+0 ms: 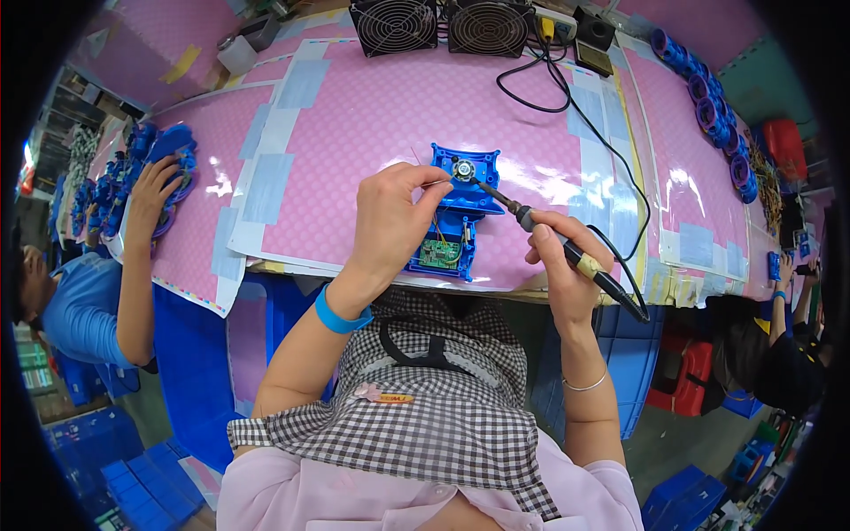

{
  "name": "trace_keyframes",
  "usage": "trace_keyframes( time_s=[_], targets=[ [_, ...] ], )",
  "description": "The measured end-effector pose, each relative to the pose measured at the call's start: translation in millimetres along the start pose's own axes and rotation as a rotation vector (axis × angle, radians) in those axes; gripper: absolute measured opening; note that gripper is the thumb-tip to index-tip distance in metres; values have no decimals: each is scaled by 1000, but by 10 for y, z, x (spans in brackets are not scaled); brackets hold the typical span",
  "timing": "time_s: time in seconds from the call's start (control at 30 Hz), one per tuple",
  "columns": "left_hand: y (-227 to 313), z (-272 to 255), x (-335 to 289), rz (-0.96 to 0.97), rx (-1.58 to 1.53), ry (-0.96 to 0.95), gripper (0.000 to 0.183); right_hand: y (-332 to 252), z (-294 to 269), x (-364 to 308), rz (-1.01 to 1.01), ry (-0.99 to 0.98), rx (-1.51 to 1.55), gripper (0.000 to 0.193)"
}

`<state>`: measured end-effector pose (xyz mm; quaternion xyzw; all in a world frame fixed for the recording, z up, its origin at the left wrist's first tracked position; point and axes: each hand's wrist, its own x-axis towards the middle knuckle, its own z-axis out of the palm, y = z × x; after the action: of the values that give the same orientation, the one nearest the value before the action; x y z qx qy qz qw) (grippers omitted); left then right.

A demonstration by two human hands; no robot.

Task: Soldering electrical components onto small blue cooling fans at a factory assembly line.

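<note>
In front of me on the table lies an opened blue plastic housing (485, 196), its upper part holding a small round speaker (465, 170). The lower part contains a green circuit board (438, 254) with thin coloured wires. My right hand (567, 265) grips a soldering iron (522, 215) like a pen, its tip at the speaker's lower edge. Pinched between the thumb and forefinger of my left hand (390, 208) is a thin solder wire (436, 183), its end close to the iron's tip. My left hand partly covers the housing's left side.
Two black fans (395, 28) stand at the far edge, beside a soldering iron stand (593, 40). The iron's black cable (630, 177) loops across the right side. Blue round parts (708, 111) line the right; more blue housings sit left, where a co-worker's hand (158, 186) rests.
</note>
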<state>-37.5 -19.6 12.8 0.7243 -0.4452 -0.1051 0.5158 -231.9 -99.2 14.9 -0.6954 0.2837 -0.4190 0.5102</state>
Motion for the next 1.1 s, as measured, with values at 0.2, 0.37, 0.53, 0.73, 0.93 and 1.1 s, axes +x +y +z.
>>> trace_keyframes(
  time_s=[0.2,0.37,0.53,0.73,0.93,1.1],
  targets=[
    [-81,64,25,107,193,-90,13,29,19,-3,21,-14,-17,17],
    [-83,77,27,81,204,-84,12,62,63,19,-7,-30,-42,17],
    [-86,71,35,90,225,-96,12,106,87,29,-11,-37,-17,17],
    [-72,79,47,89,217,-97,12,-2,50,34,-1,8,14,17],
    [-62,68,89,108,223,-100,12,0,-111,108,-65,235,59,22],
    [-55,119,93,140,174,-109,10,14,-351,172,-84,416,137,26]
  ],
)
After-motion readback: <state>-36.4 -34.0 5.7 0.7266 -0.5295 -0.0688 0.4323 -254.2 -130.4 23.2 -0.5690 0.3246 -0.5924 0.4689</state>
